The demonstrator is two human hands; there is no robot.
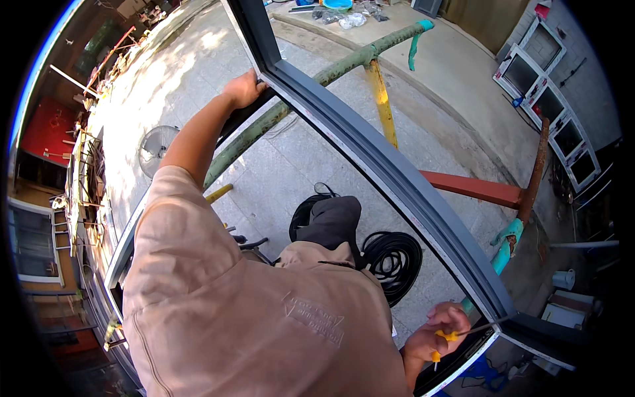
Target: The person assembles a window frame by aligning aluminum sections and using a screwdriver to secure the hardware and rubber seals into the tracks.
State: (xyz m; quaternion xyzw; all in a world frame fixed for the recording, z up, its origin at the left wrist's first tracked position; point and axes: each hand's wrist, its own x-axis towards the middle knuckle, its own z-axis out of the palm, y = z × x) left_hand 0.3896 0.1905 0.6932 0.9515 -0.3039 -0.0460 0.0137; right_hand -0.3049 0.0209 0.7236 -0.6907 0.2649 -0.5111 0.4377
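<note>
A large grey metal window frame [397,173] surrounds my body, its long bar running from upper left to lower right. My left hand [245,88] is closed on the frame near its upper corner; its fingertips are partly hidden behind the bar. Close to the lower right corner, my right hand [433,333] grips a yellow-handled screwdriver [448,335]. The tool's thin dark shaft points right, toward that corner. Whether its tip touches the frame I cannot tell.
A green pipe stand [344,66] with a yellow leg [381,99] and a red beam [473,188] lies under the frame. Coiled black rubber strip [395,261] rests on the floor. A round fan [157,149] stands left. White-edged panels [549,99] lean on the right wall.
</note>
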